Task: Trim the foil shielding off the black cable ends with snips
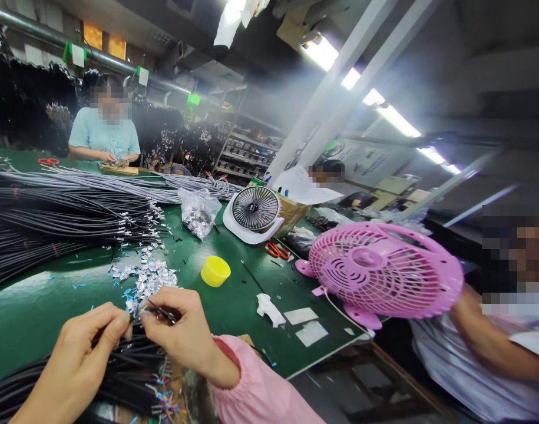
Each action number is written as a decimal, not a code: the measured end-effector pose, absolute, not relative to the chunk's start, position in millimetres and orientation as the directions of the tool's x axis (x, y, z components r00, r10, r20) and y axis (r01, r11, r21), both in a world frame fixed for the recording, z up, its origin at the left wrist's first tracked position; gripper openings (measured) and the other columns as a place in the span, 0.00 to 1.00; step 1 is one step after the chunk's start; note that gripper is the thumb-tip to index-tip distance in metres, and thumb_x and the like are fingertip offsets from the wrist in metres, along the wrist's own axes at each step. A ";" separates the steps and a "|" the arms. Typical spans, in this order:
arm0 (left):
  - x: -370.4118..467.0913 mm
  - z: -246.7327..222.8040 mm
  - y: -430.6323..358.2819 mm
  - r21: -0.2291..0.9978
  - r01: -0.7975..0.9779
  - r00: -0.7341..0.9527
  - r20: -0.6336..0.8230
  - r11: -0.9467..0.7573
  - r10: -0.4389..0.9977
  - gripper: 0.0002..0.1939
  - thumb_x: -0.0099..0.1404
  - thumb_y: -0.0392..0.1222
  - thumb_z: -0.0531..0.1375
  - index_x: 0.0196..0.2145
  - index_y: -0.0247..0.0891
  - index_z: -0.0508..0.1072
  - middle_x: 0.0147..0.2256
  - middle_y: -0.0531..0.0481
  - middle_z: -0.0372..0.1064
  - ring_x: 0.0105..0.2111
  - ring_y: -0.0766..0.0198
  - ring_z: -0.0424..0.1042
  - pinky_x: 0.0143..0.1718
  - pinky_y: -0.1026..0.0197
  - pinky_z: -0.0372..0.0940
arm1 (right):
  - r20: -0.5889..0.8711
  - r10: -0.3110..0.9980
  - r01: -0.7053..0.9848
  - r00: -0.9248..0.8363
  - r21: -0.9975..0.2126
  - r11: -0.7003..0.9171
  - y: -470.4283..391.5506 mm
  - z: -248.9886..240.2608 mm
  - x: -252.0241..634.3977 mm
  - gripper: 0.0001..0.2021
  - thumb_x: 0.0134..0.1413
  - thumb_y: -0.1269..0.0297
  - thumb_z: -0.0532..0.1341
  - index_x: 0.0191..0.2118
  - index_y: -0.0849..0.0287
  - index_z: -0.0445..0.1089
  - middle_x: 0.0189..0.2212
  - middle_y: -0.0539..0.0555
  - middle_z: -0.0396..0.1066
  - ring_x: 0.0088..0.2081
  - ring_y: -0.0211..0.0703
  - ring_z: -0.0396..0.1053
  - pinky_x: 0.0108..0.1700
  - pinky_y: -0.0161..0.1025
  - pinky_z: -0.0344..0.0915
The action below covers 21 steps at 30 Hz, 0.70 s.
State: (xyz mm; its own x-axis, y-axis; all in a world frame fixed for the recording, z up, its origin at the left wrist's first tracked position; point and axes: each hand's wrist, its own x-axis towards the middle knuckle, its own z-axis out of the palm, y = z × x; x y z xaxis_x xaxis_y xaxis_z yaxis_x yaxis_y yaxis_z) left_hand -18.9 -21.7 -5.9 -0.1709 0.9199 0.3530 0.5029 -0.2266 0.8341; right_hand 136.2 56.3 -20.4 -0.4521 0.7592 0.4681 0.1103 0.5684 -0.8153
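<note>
In the head view, the left hand [81, 347] reaches in from the lower left, thumb and bent forefinger pinching the end of a thin cable [134, 318], while the right hand [183, 323], wrist angled in from a pink sleeve [260, 380], grips a small dark metal tool [165, 314], probably tweezers. The cable's end lies between the two sets of fingertips, just above the black cable bundle [130, 377] and on the near side of the silvery scraps [154, 277] on the green table [234, 312].
</note>
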 end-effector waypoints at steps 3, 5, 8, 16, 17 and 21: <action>-17.0 0.9 -19.3 0.829 0.515 -0.125 0.323 -0.217 0.938 0.29 0.66 0.61 0.51 0.14 0.42 0.65 0.14 0.56 0.60 0.15 0.67 0.60 0.15 0.68 0.58 | 0.499 0.741 0.075 -0.449 -0.805 0.588 57.9 -10.4 134.5 0.12 0.55 0.66 0.59 0.21 0.59 0.66 0.18 0.46 0.59 0.22 0.34 0.53 0.23 0.34 0.50; -17.1 1.3 -18.5 0.839 0.509 -0.119 0.290 -0.193 0.949 0.30 0.65 0.64 0.49 0.14 0.42 0.63 0.14 0.55 0.59 0.15 0.67 0.58 0.14 0.68 0.58 | 0.531 0.683 0.017 -0.500 -0.783 0.622 58.9 -5.2 133.6 0.12 0.59 0.64 0.57 0.25 0.58 0.71 0.21 0.48 0.64 0.24 0.36 0.59 0.26 0.34 0.55; -19.3 -7.8 -19.7 0.849 0.494 -0.123 0.283 -0.188 0.951 0.30 0.67 0.63 0.49 0.15 0.42 0.62 0.15 0.57 0.57 0.16 0.68 0.57 0.15 0.69 0.57 | 0.550 0.635 -0.017 -0.542 -0.762 0.647 58.9 -3.3 132.8 0.12 0.60 0.63 0.57 0.27 0.58 0.71 0.22 0.48 0.66 0.25 0.37 0.60 0.28 0.34 0.56; -20.9 -27.1 -23.2 0.847 0.502 -0.198 0.308 -0.173 0.930 0.27 0.67 0.61 0.53 0.17 0.42 0.65 0.16 0.57 0.59 0.17 0.67 0.58 0.14 0.69 0.53 | 0.599 0.696 0.102 -0.396 -0.724 0.682 52.6 -17.4 138.1 0.17 0.54 0.63 0.63 0.18 0.57 0.59 0.16 0.47 0.59 0.20 0.35 0.55 0.24 0.36 0.52; -20.9 -26.5 -22.9 0.844 0.504 -0.194 0.315 -0.181 0.929 0.27 0.66 0.61 0.53 0.16 0.42 0.65 0.15 0.57 0.59 0.17 0.67 0.58 0.14 0.68 0.53 | 0.603 0.689 0.088 -0.404 -0.723 0.685 51.7 -18.4 139.6 0.16 0.54 0.63 0.64 0.19 0.57 0.61 0.17 0.48 0.61 0.20 0.35 0.57 0.24 0.36 0.53; -21.1 -23.6 -22.0 0.853 0.488 -0.177 0.305 -0.185 0.936 0.28 0.66 0.61 0.54 0.15 0.42 0.61 0.15 0.57 0.58 0.17 0.68 0.56 0.14 0.69 0.53 | 0.600 0.673 0.032 -0.433 -0.736 0.676 50.1 -17.1 143.0 0.12 0.58 0.60 0.61 0.24 0.56 0.70 0.19 0.51 0.67 0.22 0.39 0.62 0.26 0.38 0.59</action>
